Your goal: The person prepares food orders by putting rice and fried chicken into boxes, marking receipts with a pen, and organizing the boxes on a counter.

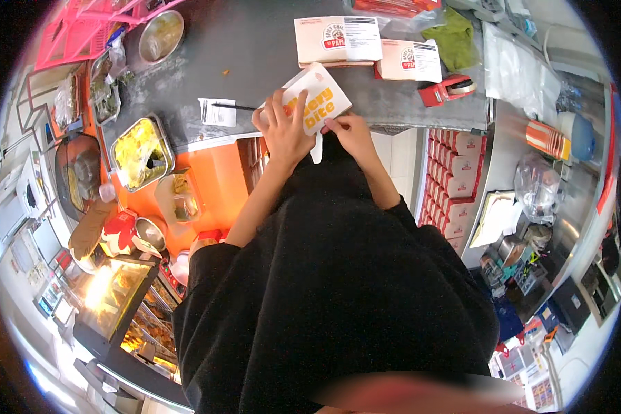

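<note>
A white cardboard food box [328,93] with yellow lettering is tilted at the near edge of the dark counter [255,65]. My left hand [288,134] grips it from the left, its fingers laid across the top face. At the box's lower right corner, my right hand [352,134] pinches the edge between thumb and fingers. A narrow white flap hangs below the box, between my hands. Left of the box lie a dark pen [233,106] and a small printed slip [214,114].
Two closed boxes [313,45] [393,62] with receipts on top stand farther back, near a red tape dispenser [448,90] and a green cloth [452,40]. A metal tray of yellow food [143,153] is at left. Stacked boxes [455,183] fill a shelf at right.
</note>
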A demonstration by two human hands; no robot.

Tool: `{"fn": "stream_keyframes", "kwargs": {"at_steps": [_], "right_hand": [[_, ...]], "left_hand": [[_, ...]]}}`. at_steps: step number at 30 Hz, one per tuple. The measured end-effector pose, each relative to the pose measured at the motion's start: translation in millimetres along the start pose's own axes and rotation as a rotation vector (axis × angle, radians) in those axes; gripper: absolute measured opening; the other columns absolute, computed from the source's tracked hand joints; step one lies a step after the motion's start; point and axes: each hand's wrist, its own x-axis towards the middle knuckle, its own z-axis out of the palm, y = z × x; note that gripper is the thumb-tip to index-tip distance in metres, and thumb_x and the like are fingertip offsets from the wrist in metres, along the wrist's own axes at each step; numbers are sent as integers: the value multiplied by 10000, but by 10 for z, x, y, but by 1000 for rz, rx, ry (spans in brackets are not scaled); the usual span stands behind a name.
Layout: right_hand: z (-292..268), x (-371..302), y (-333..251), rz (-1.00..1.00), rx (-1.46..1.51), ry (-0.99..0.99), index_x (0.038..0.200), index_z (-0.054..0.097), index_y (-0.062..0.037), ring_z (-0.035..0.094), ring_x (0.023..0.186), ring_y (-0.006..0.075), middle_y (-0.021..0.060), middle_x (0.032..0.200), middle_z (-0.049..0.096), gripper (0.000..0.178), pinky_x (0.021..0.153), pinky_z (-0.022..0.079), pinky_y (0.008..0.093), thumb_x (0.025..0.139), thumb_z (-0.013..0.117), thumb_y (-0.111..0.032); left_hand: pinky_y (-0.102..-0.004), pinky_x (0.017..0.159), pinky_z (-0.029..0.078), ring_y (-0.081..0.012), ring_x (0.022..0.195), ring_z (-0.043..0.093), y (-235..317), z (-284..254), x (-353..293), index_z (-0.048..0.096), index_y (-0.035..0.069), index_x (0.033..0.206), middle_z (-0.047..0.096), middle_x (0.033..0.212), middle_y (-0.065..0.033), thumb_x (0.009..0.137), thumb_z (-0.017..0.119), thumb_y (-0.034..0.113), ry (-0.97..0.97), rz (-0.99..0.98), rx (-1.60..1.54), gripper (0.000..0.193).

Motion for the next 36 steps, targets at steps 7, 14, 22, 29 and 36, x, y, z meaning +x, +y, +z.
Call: {"fn": "stream_keyframes", "kwargs": {"at_steps": [7,14,22,29,36], "right_hand": [[53,154,297,-137,644,188,1394,495,-67,666,796,172,132,1050,669,605,653,531,286,861,775,-130],[-1250,148,1474,-57,701,1316,1252,493,-131,600,676,171,74,1028,554,401,540,505,284,933,724,-207],[-2154,491,1911,-114,1037,748,1205,616,-94,637,918,231,73,1077,643,301,884,553,446,973,623,-285],[-1459,282,1361,-49,413,1037,1233,641,-72,624,920,181,63,1061,640,312,854,527,323,1007,567,-274],[1258,213,-1635,-373,214,-69,1413,536,-29,575,1017,159,93,1253,557,487,884,499,308,1000,567,-286]], "left_hand": [[-537,1000,291,-340,1240,462,-97,47,85,553,181,1340,476,1328,-173,593,868,383,-80,-41,-237,835],[-589,1077,266,-355,1341,408,-524,512,29,549,222,1359,460,1383,-167,609,862,325,-259,93,-173,820],[-712,1175,8,-362,1536,172,-912,352,-257,338,231,1565,248,1635,-144,869,728,468,-257,-80,-75,832],[-384,1010,430,-312,1137,550,-1989,-644,-1972,551,-10,1270,543,1287,-168,993,571,311,949,-1360,250,425],[-426,1044,330,-213,1221,438,-3125,-931,-3506,509,24,1375,508,1353,-127,1057,373,524,1721,-1585,-674,608]]}}
